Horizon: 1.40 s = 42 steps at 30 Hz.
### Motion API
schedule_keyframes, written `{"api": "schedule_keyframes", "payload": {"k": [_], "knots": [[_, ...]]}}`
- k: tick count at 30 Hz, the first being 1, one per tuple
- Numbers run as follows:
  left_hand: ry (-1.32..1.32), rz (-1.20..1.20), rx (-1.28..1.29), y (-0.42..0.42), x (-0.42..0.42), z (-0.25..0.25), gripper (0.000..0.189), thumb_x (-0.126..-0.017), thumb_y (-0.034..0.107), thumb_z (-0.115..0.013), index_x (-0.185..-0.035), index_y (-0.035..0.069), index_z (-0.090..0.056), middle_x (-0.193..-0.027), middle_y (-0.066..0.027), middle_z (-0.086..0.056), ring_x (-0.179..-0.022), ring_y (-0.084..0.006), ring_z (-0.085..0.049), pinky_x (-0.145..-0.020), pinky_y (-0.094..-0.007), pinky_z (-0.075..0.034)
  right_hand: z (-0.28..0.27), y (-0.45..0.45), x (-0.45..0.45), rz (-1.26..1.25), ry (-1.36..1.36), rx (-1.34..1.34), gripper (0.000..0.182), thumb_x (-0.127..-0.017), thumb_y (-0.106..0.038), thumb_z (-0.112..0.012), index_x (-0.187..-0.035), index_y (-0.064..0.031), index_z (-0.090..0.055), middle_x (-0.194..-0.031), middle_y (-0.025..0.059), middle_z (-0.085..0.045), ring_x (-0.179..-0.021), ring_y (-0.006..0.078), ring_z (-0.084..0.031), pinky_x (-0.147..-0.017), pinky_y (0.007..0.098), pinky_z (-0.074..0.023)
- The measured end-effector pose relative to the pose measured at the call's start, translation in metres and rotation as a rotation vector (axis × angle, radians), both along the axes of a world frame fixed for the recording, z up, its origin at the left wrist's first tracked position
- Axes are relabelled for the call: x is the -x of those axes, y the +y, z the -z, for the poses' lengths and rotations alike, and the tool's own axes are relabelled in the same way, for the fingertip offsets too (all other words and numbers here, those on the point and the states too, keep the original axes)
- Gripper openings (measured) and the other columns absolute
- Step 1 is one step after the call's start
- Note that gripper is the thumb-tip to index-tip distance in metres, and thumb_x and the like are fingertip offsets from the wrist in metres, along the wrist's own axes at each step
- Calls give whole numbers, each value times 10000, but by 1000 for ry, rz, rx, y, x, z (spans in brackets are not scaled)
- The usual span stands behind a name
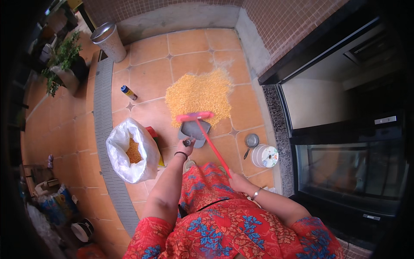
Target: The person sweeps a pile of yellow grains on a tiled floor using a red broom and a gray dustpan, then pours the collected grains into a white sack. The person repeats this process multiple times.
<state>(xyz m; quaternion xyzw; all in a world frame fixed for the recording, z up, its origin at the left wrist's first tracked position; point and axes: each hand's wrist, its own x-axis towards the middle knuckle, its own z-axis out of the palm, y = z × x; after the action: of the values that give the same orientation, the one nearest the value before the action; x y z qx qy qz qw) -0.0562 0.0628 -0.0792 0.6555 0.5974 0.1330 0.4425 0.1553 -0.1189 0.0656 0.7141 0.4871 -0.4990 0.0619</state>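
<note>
My left hand (186, 146) is closed around the upright handle of a grey dustpan (193, 130), whose far edge meets a spread heap of yellow corn kernels (199, 94) on the floor. In my right hand (239, 182) is the red stick of a broom (212, 145). The pink broom head (195, 116) is slightly blurred and lies across the near side of the corn, just beyond the dustpan. Left of my left arm stands an open white woven sack (147, 155) with corn kernels (133, 152) inside.
A blue-capped spray can (129, 93) stands on the tiles beyond the sack. On the right are a small saucepan (251, 140) and a round floral tin (266, 156), near a glass door (349, 171). A metal drain grate (105, 129) runs along the left, with a bin (110, 42) at its far end.
</note>
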Motion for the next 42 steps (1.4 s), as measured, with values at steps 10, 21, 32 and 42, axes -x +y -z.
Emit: {"api": "schedule_keyframes", "payload": {"k": [10,21,32,42], "knots": [[29,-6,52,0,5,2,418,-844,416,-571,-967,18,-607,-839,-194,-617,-826,-314,-604,-737,-372,-469,-51,-27,-57,512,399,164,388,-910,-122,-450,-1298,-132,-442,-587,15,-483,-444,87,-469,-398,257,-388],[-21,-78,375,2,13,27,640,-811,464,-605,-1216,-25,-526,-1225,-230,-542,-1171,-305,-512,-983,-331,-394,13,114,-23,375,-18,-19,356,-850,-66,-430,-1194,22,-452,-647,146,-602,-514,271,-604,-433,400,-465],[82,-50,202,-6,4,5,545,-810,486,-596,-1148,58,-591,-1131,-214,-594,-1100,-347,-546,-919,-377,-438,-20,-23,-10,-48,19,-158,361,-868,-156,-473,-1219,-71,-464,-891,263,-615,-842,429,-594,-715,485,-476],[-97,-85,189,-20,1,-54,498,-741,392,-735,-1049,25,-599,-914,-150,-651,-857,-186,-611,-790,-301,-479,-92,9,-32,378,285,88,390,-910,-160,-446,-1298,-113,-451,-561,34,-493,-417,106,-482,-367,277,-391]]}}
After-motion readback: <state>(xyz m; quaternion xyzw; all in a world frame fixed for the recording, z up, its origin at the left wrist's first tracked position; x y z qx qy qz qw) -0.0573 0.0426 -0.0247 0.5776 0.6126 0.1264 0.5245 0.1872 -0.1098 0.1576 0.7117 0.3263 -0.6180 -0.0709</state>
